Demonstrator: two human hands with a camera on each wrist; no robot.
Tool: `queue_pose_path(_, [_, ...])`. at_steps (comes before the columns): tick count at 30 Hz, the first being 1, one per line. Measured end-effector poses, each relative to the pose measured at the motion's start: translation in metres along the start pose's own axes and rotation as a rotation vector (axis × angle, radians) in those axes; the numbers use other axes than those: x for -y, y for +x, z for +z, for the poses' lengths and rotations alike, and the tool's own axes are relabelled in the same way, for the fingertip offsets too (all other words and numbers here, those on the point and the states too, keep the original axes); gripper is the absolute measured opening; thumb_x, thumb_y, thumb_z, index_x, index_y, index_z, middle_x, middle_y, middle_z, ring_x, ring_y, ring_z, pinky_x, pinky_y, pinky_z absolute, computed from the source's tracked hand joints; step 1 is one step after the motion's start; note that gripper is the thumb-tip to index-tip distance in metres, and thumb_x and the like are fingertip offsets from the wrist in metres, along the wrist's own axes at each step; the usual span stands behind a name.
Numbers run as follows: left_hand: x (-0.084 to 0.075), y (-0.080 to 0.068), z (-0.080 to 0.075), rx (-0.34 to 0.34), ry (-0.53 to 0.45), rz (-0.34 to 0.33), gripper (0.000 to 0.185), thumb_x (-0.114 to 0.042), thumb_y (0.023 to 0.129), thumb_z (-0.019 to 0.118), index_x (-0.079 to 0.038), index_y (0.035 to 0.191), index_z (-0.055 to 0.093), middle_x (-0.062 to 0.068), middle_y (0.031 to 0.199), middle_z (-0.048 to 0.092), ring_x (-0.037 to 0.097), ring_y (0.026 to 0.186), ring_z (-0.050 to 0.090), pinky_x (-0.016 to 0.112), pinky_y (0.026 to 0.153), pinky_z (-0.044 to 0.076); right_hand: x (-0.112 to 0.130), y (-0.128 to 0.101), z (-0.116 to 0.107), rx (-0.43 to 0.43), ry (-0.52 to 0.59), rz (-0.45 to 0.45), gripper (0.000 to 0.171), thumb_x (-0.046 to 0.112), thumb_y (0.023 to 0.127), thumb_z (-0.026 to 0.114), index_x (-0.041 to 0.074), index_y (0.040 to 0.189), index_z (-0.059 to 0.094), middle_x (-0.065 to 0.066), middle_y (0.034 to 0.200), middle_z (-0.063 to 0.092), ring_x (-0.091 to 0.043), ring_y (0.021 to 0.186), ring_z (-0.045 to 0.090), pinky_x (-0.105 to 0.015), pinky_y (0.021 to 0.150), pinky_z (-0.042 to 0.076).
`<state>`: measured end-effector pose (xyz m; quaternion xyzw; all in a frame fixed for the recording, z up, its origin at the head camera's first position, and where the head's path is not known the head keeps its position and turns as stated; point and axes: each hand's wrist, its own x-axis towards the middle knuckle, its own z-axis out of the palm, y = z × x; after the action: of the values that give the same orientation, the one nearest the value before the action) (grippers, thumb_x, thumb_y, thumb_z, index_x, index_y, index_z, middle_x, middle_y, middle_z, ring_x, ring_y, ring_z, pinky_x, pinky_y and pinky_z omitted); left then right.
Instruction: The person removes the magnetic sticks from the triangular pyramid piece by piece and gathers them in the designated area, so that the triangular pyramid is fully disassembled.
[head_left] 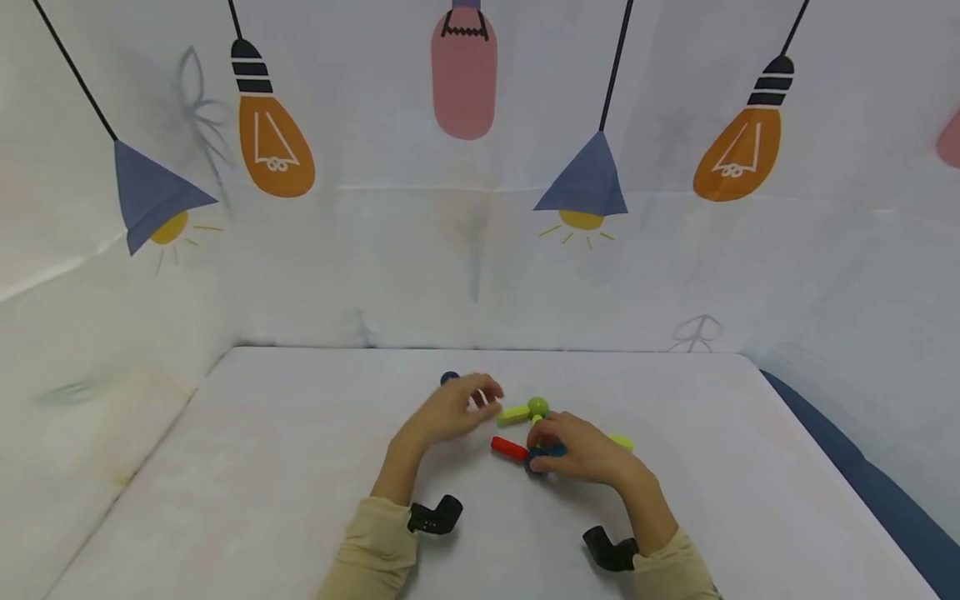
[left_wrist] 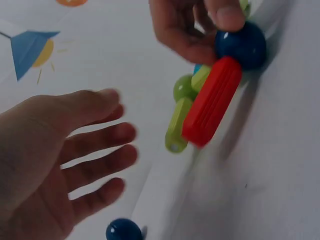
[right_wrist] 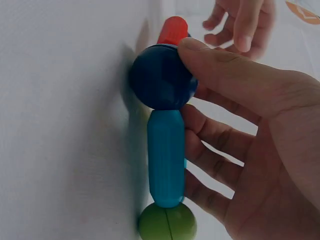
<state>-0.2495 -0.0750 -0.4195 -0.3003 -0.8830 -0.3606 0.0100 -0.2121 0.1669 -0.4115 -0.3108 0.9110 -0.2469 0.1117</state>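
A: Steadying assembly with right hand (head_left: 581,450): thumb and fingers clamping dark blue ball (right_wrist: 162,77) against table (head_left: 300,467), red rod (left_wrist: 212,102) attached.

B: Hovering left hand (head_left: 450,412) beside, fingers spread, gripping nothing; loose blue ball (left_wrist: 123,230) lying nearby.

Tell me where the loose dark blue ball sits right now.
In the head view the loose dark blue ball lies on the table just beyond the left hand, apart from the assembly.

Right hand (right_wrist: 260,135) around blue ball (right_wrist: 161,77), teal rod (right_wrist: 166,157)

A white table (head_left: 262,467) carries joined magnetic rods and balls (head_left: 517,417) and a loose blue ball (head_left: 449,378).
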Motion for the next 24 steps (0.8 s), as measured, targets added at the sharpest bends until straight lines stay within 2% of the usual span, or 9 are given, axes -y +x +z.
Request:
queue_pose_path(2, [-0.013, 0.000, 0.006, 0.208, -0.016, 0.062, 0.020, -0.022, 0.089, 0.065, -0.010, 0.106, 0.063, 0.000, 0.100, 0.065, 0.011, 0.089, 0.058, 0.025, 0.080, 0.047, 0.000, 0.000, 0.001, -0.022, -0.004, -0.015, 0.021, 0.032, 0.084, 0.070, 0.018, 0.099, 0.064, 0.006, 0.093, 0.058, -0.013, 0.086, 0.050, -0.026, 0.074, 0.042])
queue_pose_path(3, [-0.018, 0.000, 0.010, 0.284, -0.020, 0.075, 0.021, -0.022, 0.088, 0.067, -0.010, 0.105, 0.063, 0.000, 0.100, 0.064, 0.012, 0.090, 0.057, 0.022, 0.080, 0.046, 0.000, -0.001, 0.001, -0.033, -0.007, -0.021, 0.022, 0.033, 0.085, 0.070, 0.018, 0.099, 0.064, 0.006, 0.093, 0.058, -0.012, 0.086, 0.050, -0.026, 0.073, 0.042])
queue_pose_path(5, [-0.024, 0.000, 0.015, 0.373, -0.009, 0.074, 0.021, -0.021, 0.086, 0.070, -0.012, 0.103, 0.063, 0.000, 0.101, 0.064, 0.013, 0.090, 0.057, 0.018, 0.080, 0.043, 0.000, -0.001, 0.002, -0.049, -0.002, -0.029, 0.022, 0.032, 0.085, 0.070, 0.017, 0.100, 0.064, 0.006, 0.093, 0.058, -0.012, 0.086, 0.050, -0.026, 0.073, 0.042])
queue_pose_path(6, [-0.026, 0.000, 0.018, 0.387, 0.001, 0.064, 0.021, -0.021, 0.084, 0.071, -0.013, 0.102, 0.063, -0.001, 0.100, 0.063, 0.013, 0.090, 0.056, 0.018, 0.080, 0.042, 0.000, -0.001, 0.003, -0.053, 0.000, -0.029, 0.022, 0.032, 0.085, 0.070, 0.017, 0.100, 0.064, 0.005, 0.093, 0.058, -0.012, 0.086, 0.051, -0.027, 0.073, 0.043])
queue_pose_path(9, [-0.025, -0.001, 0.023, 0.370, 0.018, 0.011, 0.022, -0.017, 0.081, 0.074, -0.015, 0.100, 0.063, -0.005, 0.097, 0.062, 0.009, 0.088, 0.054, 0.017, 0.079, 0.041, 0.000, 0.000, 0.004, -0.058, -0.008, -0.027, 0.023, 0.032, 0.085, 0.070, 0.017, 0.101, 0.063, 0.005, 0.093, 0.058, -0.012, 0.087, 0.051, -0.028, 0.074, 0.044])
queue_pose_path(12, [-0.021, -0.002, 0.028, 0.340, 0.034, -0.011, 0.025, -0.017, 0.080, 0.076, -0.016, 0.101, 0.063, -0.008, 0.094, 0.062, 0.004, 0.084, 0.052, 0.017, 0.077, 0.042, 0.000, 0.000, 0.006, -0.055, -0.020, -0.023, 0.024, 0.033, 0.085, 0.070, 0.018, 0.101, 0.063, 0.006, 0.092, 0.059, -0.013, 0.087, 0.052, -0.028, 0.074, 0.044])
queue_pose_path(17, [-0.017, -0.002, 0.034, 0.303, 0.046, -0.008, 0.024, -0.020, 0.081, 0.075, -0.016, 0.101, 0.063, -0.008, 0.089, 0.062, 0.001, 0.077, 0.052, 0.016, 0.071, 0.044, -0.001, 0.001, 0.007, -0.059, -0.032, -0.032, 0.024, 0.036, 0.084, 0.069, 0.018, 0.100, 0.064, 0.006, 0.090, 0.059, -0.013, 0.085, 0.051, -0.026, 0.072, 0.043])
queue_pose_path(24, [-0.016, -0.005, 0.032, 0.284, 0.066, 0.013, 0.016, -0.022, 0.081, 0.075, -0.018, 0.094, 0.067, -0.010, 0.086, 0.061, 0.001, 0.076, 0.050, 0.016, 0.072, 0.042, -0.001, 0.002, 0.007, -0.055, -0.013, -0.042, 0.022, 0.035, 0.085, 0.069, 0.019, 0.100, 0.064, 0.006, 0.086, 0.057, -0.012, 0.082, 0.051, -0.024, 0.069, 0.042])
